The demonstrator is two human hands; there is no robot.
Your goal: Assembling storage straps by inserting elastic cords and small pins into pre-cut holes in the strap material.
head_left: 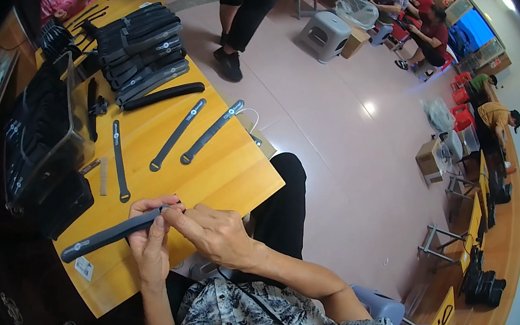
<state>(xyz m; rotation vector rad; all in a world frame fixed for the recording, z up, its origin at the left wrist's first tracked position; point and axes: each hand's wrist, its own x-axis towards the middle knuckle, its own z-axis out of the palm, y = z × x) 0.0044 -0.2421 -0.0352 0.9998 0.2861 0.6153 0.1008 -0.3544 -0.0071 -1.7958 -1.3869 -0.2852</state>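
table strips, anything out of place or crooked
Nothing looks damaged or spilled. Three loose dark strips lie on the wooden table at slightly different angles beside the neat stack of strips. The left hand and right hand hold another strip.

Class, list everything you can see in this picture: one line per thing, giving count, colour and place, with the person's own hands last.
Wooden table: one, yellow-brown, left of centre.
Strap in hand: one, dark grey, near table edge.
Loose straps: three, dark grey, flat at mid-table.
Stacked straps: many, black, far end of table.
Clear bin: one, holds dark parts, table's left.
Plastic stool: one, grey, on floor, top centre.
Other people: several, standing or seated, top and right.
Left hand: one, gripping the strap's end.
Right hand: one, fingers pinching the same end.
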